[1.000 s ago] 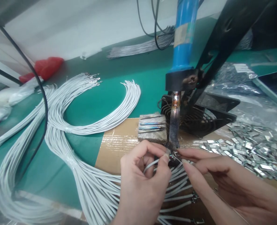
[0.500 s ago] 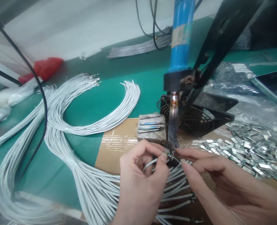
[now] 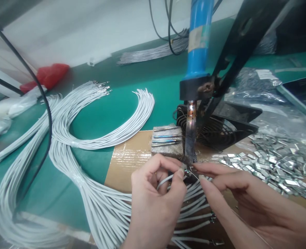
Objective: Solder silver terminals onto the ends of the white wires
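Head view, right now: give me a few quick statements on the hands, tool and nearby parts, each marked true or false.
1. The blue-handled iron points tip downward. True.
2. The left hand pinches a white cable. True.
3. The right hand holds the iron's handle. False: it holds a thin wire.
4. A black fan stands beyond the right hand. True.
5. The loose metal pieces lie left of the left hand. False: they lie over on the right.

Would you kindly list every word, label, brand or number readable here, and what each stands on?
No text can be read anywhere.
White patch, perhaps a label, on the plastic bag: too blurred to read.
Tan band on the blue handle: no legible marking.
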The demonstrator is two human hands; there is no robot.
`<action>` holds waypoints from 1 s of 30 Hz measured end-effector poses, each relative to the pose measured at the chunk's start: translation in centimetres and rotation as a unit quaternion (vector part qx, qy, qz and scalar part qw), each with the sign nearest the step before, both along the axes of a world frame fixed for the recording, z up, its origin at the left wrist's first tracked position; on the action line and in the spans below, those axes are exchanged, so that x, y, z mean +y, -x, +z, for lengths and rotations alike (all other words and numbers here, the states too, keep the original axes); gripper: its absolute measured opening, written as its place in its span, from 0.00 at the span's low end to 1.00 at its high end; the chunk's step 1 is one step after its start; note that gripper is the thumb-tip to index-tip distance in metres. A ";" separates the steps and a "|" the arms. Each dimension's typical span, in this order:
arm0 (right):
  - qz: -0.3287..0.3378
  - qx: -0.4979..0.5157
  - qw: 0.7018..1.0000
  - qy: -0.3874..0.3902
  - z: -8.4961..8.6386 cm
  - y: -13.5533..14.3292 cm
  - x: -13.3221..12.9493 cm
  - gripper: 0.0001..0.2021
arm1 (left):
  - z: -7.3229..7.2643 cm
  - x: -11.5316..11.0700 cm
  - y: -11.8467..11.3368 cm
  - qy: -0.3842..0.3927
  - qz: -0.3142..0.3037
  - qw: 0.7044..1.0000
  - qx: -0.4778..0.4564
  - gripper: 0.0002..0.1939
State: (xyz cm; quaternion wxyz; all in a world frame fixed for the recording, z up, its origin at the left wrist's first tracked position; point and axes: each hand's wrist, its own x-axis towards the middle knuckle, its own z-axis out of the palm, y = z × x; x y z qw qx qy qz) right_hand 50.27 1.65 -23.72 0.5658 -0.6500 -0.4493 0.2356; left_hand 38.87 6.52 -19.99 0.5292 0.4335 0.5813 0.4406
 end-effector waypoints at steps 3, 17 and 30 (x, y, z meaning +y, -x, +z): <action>-0.008 0.018 1.000 0.005 0.0 0.1 0.1 0.08 | -0.1 0.0 0.0 0.007 0.001 1.000 0.003 0.06; 0.000 -0.011 1.000 -0.014 -0.3 -0.2 -0.1 0.06 | -0.3 -0.1 0.0 -0.003 0.000 1.000 0.004 0.05; -0.022 -0.001 1.000 0.001 0.0 0.2 0.2 0.07 | -0.3 0.4 0.3 -0.001 -0.030 0.999 0.024 0.05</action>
